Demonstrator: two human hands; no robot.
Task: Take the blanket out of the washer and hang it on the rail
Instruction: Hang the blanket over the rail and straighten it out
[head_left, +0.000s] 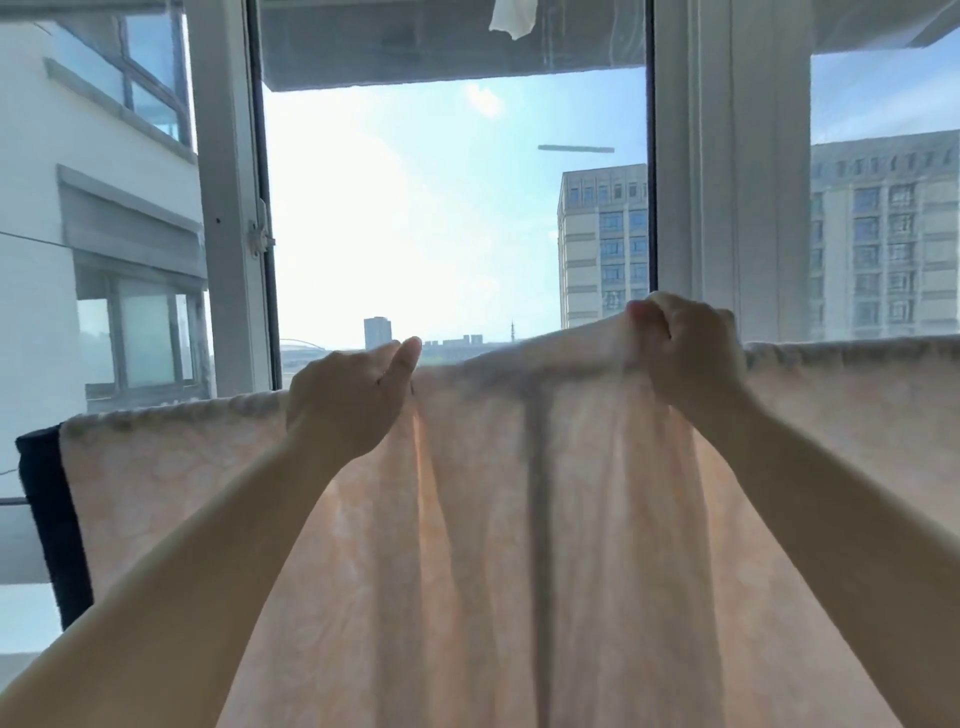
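Both the left hand (345, 400) and right hand (685, 348) pinch the blanket's (519, 519) top fold below the window frame (727, 156); spreading outward evenly should flatten it.

Strong daylight through the window (457, 218), sky blown out to white haze at centre, backlit blanket (519, 519) glowing peach, forearms in shade, soft overall focus, glass reflections, wide-angle bending at frame edges

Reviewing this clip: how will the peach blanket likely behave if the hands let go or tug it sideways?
The blanket looks floppy: it hangs in soft folds and bunches where the right hand grips it. Light shines through, so it is probably thin and light. Draped along its top edge, it would likely stay hanging if the left hand released.
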